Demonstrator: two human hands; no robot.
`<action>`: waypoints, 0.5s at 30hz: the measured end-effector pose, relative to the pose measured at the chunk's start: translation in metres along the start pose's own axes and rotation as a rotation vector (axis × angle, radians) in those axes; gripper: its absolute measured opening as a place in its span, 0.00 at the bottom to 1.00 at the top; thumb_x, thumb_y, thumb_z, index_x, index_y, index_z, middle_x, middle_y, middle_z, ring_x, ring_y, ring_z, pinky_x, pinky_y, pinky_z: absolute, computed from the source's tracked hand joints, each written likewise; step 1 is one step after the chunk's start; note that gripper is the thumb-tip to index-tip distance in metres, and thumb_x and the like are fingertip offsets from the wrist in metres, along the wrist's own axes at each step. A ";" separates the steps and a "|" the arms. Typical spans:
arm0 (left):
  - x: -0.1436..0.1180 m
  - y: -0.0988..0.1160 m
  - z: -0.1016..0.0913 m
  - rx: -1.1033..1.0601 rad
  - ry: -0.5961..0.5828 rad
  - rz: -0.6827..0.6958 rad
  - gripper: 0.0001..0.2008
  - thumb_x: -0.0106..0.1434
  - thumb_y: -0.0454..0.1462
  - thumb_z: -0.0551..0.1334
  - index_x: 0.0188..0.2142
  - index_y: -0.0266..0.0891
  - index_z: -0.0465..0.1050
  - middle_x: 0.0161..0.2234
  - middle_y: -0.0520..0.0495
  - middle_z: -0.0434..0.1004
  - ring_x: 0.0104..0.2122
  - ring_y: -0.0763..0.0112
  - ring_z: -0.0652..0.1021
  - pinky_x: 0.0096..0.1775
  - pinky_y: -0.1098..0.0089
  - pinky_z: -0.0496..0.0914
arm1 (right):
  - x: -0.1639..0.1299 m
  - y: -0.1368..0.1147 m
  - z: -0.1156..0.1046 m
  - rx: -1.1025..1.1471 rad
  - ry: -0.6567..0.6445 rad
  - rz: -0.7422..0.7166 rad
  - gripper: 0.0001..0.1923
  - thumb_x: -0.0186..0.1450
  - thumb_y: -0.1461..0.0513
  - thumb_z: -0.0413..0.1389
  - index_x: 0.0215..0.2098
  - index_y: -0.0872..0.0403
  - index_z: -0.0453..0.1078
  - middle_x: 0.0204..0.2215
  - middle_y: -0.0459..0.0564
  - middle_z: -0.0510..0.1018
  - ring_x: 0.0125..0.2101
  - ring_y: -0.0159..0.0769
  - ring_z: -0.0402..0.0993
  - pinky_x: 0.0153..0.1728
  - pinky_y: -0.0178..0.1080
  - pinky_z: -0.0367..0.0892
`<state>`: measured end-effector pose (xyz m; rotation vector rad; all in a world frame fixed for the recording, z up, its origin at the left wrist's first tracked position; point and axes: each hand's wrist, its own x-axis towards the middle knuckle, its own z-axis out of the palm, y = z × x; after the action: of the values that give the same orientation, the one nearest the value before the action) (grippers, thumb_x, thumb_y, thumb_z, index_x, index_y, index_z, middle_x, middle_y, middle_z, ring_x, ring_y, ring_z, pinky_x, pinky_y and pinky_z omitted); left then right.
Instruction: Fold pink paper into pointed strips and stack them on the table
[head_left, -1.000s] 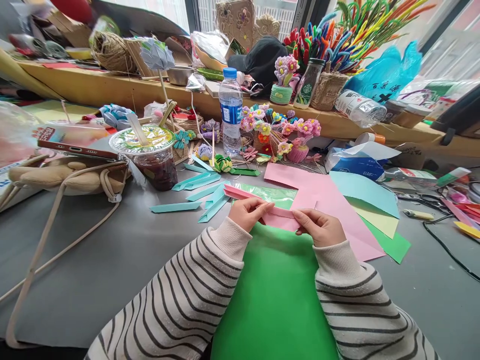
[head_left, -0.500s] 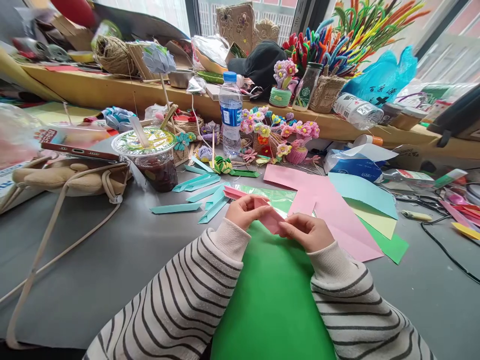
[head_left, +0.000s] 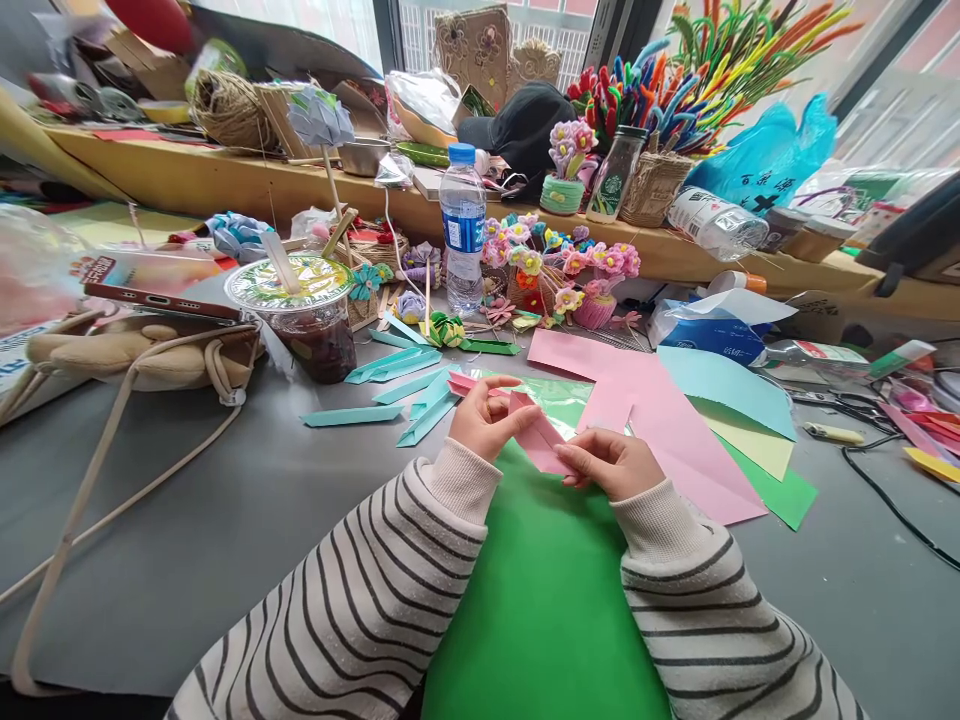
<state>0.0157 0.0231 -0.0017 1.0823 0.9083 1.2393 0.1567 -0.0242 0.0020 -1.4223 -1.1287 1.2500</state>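
A small folded piece of pink paper is stretched between my two hands, above a large green sheet. My left hand pinches its upper left end between thumb and fingers. Its lower right end is gripped by my right hand, thumb on top. Just beyond my left hand lies a folded pink strip, partly hidden by the fingers. Several folded light-blue paper strips are spread to the left. Flat pink sheets lie to the right of my hands.
A lidded drink cup and a beige pouch stand at left. A water bottle rises behind the strips, near crocheted flowers. Light-blue paper and scissors lie at right. A crowded shelf runs along the back.
The pink paper has turned a little and shows more of its face. My right hand has shifted slightly down, and the left fingers have spread a bit.
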 end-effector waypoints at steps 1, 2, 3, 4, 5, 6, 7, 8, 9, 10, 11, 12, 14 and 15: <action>0.000 0.000 0.000 0.004 0.016 0.005 0.21 0.41 0.36 0.65 0.34 0.34 0.61 0.12 0.62 0.56 0.14 0.84 0.60 0.19 0.79 0.55 | -0.001 -0.001 0.000 0.007 -0.014 0.016 0.13 0.43 0.56 0.61 0.20 0.58 0.69 0.13 0.45 0.72 0.16 0.32 0.71 0.17 0.32 0.67; 0.000 0.001 0.000 0.007 0.027 0.007 0.21 0.41 0.36 0.65 0.34 0.35 0.61 0.12 0.63 0.55 0.14 0.84 0.60 0.20 0.79 0.55 | -0.001 -0.001 0.000 0.009 -0.036 0.029 0.13 0.43 0.56 0.60 0.21 0.58 0.70 0.13 0.45 0.73 0.16 0.33 0.71 0.17 0.32 0.68; 0.001 0.002 0.000 0.008 0.033 0.005 0.21 0.40 0.36 0.65 0.34 0.35 0.61 0.12 0.63 0.54 0.14 0.84 0.60 0.20 0.79 0.55 | -0.002 -0.002 0.000 0.005 -0.065 0.038 0.13 0.43 0.55 0.60 0.20 0.58 0.70 0.13 0.45 0.73 0.17 0.33 0.72 0.17 0.32 0.68; 0.001 0.002 -0.001 0.008 0.029 0.003 0.21 0.40 0.37 0.65 0.34 0.35 0.60 0.12 0.63 0.54 0.14 0.84 0.60 0.20 0.79 0.55 | -0.002 -0.003 -0.001 -0.007 -0.098 0.045 0.13 0.43 0.54 0.60 0.19 0.57 0.69 0.12 0.44 0.72 0.16 0.34 0.72 0.17 0.32 0.67; 0.001 0.003 -0.001 0.008 0.014 -0.003 0.21 0.40 0.37 0.65 0.34 0.35 0.60 0.12 0.63 0.55 0.15 0.83 0.61 0.20 0.79 0.56 | -0.002 -0.004 -0.003 -0.023 -0.126 0.048 0.14 0.43 0.54 0.59 0.17 0.57 0.69 0.10 0.44 0.71 0.15 0.33 0.71 0.16 0.32 0.66; 0.000 0.003 -0.001 0.010 -0.014 -0.013 0.22 0.40 0.37 0.65 0.34 0.35 0.59 0.12 0.63 0.56 0.15 0.83 0.61 0.20 0.79 0.56 | -0.002 -0.005 -0.005 -0.034 -0.138 0.045 0.14 0.44 0.53 0.59 0.16 0.57 0.68 0.09 0.43 0.70 0.14 0.32 0.70 0.15 0.31 0.66; 0.000 0.003 -0.001 0.019 -0.057 -0.026 0.23 0.40 0.37 0.65 0.35 0.35 0.58 0.12 0.63 0.57 0.15 0.83 0.62 0.20 0.79 0.56 | -0.002 -0.007 -0.008 -0.039 -0.130 0.031 0.15 0.45 0.53 0.58 0.16 0.57 0.68 0.09 0.44 0.69 0.14 0.32 0.70 0.15 0.31 0.65; -0.001 0.003 -0.001 0.034 -0.116 -0.042 0.25 0.40 0.37 0.65 0.37 0.35 0.57 0.12 0.63 0.58 0.15 0.83 0.62 0.20 0.79 0.55 | -0.001 -0.007 -0.010 -0.038 -0.099 0.005 0.15 0.46 0.52 0.57 0.16 0.57 0.68 0.10 0.45 0.70 0.14 0.31 0.69 0.16 0.31 0.66; -0.002 0.003 0.000 0.055 -0.190 -0.065 0.26 0.41 0.37 0.65 0.39 0.35 0.56 0.12 0.63 0.58 0.15 0.82 0.62 0.20 0.79 0.55 | -0.001 -0.008 -0.012 -0.034 -0.059 -0.029 0.15 0.47 0.52 0.56 0.17 0.57 0.69 0.13 0.46 0.72 0.16 0.30 0.69 0.18 0.31 0.66; -0.003 0.002 0.000 0.076 -0.269 -0.089 0.28 0.41 0.37 0.65 0.40 0.35 0.55 0.12 0.63 0.58 0.14 0.82 0.62 0.19 0.79 0.54 | 0.000 -0.008 -0.013 -0.032 -0.018 -0.067 0.15 0.48 0.52 0.56 0.19 0.57 0.70 0.15 0.47 0.73 0.17 0.29 0.69 0.19 0.32 0.66; -0.005 0.001 0.001 0.097 -0.346 -0.110 0.29 0.42 0.37 0.65 0.42 0.35 0.53 0.12 0.63 0.58 0.14 0.82 0.61 0.19 0.79 0.53 | 0.000 -0.009 -0.014 -0.036 0.010 -0.101 0.14 0.49 0.53 0.56 0.21 0.57 0.71 0.18 0.47 0.74 0.18 0.29 0.69 0.21 0.32 0.66; -0.007 0.000 0.001 0.115 -0.412 -0.127 0.30 0.42 0.36 0.65 0.44 0.35 0.52 0.12 0.63 0.58 0.14 0.83 0.61 0.18 0.79 0.53 | 0.001 -0.008 -0.014 -0.046 0.019 -0.130 0.13 0.49 0.54 0.56 0.22 0.57 0.71 0.19 0.47 0.74 0.19 0.28 0.68 0.21 0.32 0.66; -0.009 -0.001 0.003 0.144 -0.493 -0.146 0.32 0.43 0.36 0.64 0.45 0.35 0.51 0.13 0.63 0.59 0.14 0.83 0.61 0.18 0.79 0.53 | 0.001 -0.007 -0.013 -0.081 -0.014 -0.181 0.11 0.49 0.55 0.56 0.22 0.56 0.71 0.20 0.46 0.73 0.18 0.27 0.66 0.20 0.31 0.64; -0.010 -0.002 0.003 0.158 -0.513 -0.149 0.32 0.43 0.35 0.64 0.46 0.35 0.51 0.13 0.62 0.59 0.15 0.83 0.61 0.19 0.79 0.54 | 0.001 -0.007 -0.011 -0.105 -0.034 -0.206 0.10 0.49 0.56 0.56 0.22 0.56 0.71 0.19 0.46 0.73 0.18 0.27 0.65 0.20 0.31 0.63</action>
<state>0.0178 0.0124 -0.0027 1.3504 0.6798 0.7225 0.1676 -0.0230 0.0095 -1.3275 -1.3452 1.0857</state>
